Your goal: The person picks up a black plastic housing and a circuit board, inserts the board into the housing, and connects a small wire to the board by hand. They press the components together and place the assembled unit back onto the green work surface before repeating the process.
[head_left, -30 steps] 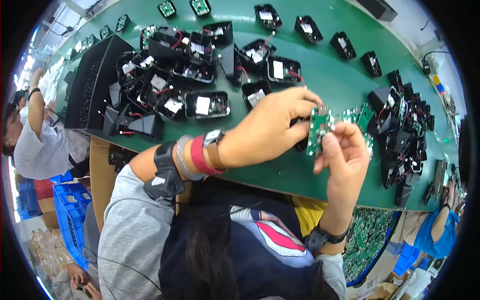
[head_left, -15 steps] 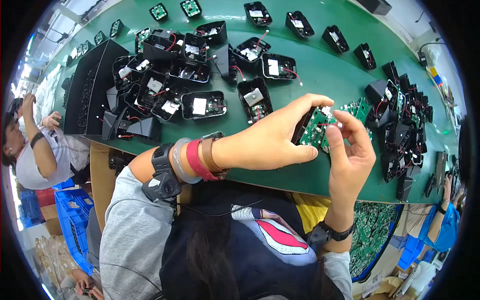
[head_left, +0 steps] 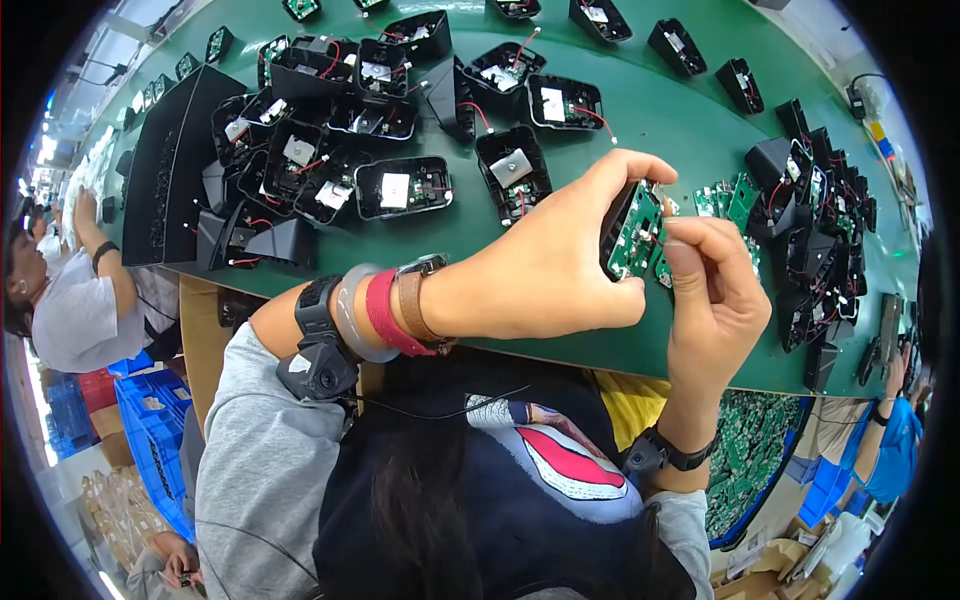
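The left hand is clamped on a small, open black plastic case, thumb along its near side and fingers curled over its far side. A green rectangular circuit board with pale components sits tilted at the case's opening, in front of the left palm and facing the right hand. That right hand is just beside the board, its thumb and bent forefinger brought close together; whether they pinch anything between them cannot be told. Just beyond the right hand's knuckles, a group of loose green boards lies on the green tabletop, and farther to that hand's right is a heap of angular black housings with white connectors. Beyond the left hand's knuckles stands an open black tray-like shell holding a silvery block. Well to the left of the left hand, more open shells with red wires lie in a cluster, next to a large black box. Below the right wrist, a blue-rimmed bin is filled with green boards.
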The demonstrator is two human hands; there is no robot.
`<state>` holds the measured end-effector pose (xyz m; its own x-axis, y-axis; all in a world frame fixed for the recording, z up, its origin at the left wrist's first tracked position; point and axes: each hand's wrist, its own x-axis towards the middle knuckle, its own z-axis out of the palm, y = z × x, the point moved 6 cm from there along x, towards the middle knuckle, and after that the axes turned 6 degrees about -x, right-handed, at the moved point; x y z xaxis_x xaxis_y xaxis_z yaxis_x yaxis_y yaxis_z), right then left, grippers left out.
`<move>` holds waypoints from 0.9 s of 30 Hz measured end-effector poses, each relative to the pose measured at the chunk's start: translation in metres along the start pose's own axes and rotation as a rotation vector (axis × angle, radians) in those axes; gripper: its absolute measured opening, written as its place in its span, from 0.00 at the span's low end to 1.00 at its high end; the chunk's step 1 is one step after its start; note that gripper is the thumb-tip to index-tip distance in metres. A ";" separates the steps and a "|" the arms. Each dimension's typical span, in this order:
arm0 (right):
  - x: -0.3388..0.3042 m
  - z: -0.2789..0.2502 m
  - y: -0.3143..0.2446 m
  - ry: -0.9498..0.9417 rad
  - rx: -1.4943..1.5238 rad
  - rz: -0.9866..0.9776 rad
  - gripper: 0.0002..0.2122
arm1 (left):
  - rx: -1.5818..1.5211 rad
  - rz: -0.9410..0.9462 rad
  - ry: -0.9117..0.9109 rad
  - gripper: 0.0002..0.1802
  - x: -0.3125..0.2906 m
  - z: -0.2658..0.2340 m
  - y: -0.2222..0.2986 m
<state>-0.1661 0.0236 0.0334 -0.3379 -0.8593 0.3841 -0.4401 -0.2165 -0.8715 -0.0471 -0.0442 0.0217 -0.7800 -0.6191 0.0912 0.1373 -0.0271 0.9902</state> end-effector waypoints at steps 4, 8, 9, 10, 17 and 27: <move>-0.002 0.004 -0.010 -0.032 -0.202 -0.148 0.04 | 0.145 0.085 0.032 0.37 0.001 -0.001 0.003; -0.002 0.002 -0.006 0.019 -0.107 -0.091 0.12 | 0.237 0.134 0.058 0.37 -0.001 0.000 0.004; -0.002 0.002 -0.006 0.018 -0.108 -0.090 0.12 | 0.235 0.133 0.058 0.37 0.000 0.001 0.003; -0.001 0.002 -0.007 0.030 -0.094 -0.098 0.15 | 0.307 0.248 0.097 0.36 -0.001 0.002 0.007; 0.000 0.004 -0.016 0.054 -0.294 -0.231 0.19 | 0.605 0.427 0.141 0.36 -0.004 0.005 0.014; 0.004 -0.001 -0.015 -0.044 -0.313 -0.211 0.20 | 0.506 0.236 0.078 0.39 -0.004 0.005 0.005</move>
<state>-0.1618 0.0234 0.0482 -0.1793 -0.8316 0.5257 -0.7315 -0.2446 -0.6364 -0.0464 -0.0378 0.0269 -0.7136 -0.6196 0.3269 -0.0227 0.4868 0.8732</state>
